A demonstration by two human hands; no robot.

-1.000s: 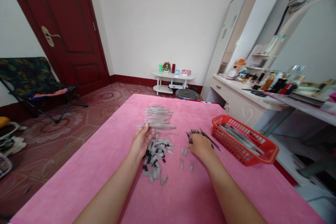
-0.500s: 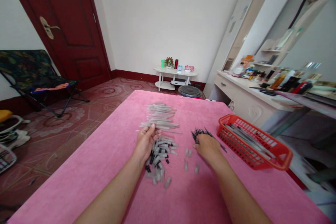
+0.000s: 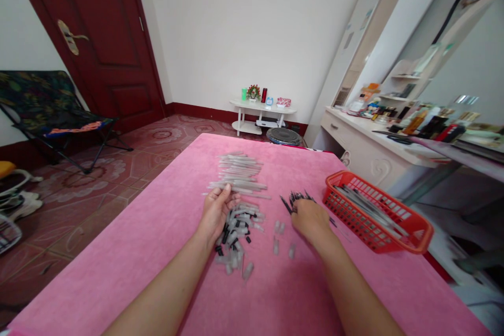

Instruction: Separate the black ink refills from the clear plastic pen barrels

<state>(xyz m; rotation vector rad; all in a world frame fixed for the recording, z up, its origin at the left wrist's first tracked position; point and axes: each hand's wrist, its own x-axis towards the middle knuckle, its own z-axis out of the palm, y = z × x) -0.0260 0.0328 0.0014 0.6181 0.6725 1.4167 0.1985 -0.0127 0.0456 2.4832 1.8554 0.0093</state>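
Observation:
My left hand [image 3: 217,211] lies palm up on the pink table [image 3: 165,241], its fingers curled round one clear tube from the near edge of a pile of clear tubes [image 3: 239,174]. Just right of it is a heap of small clear and black caps [image 3: 240,233]. My right hand [image 3: 311,218] rests knuckles up on a bunch of thin black pieces [image 3: 297,198]; its fingers are bent over them and mostly hidden. A few loose caps [image 3: 277,236] lie between my hands.
A red plastic basket [image 3: 409,241] with long grey pieces stands at the table's right edge. Beyond are a white dresser [image 3: 366,152] crowded with bottles, a small white side table [image 3: 262,115], a folding chair [image 3: 51,115] and a dark red door [image 3: 94,42].
The view has shifted slightly. Both hands stay at the same piles; my right hand has edged a little further onto the black pieces.

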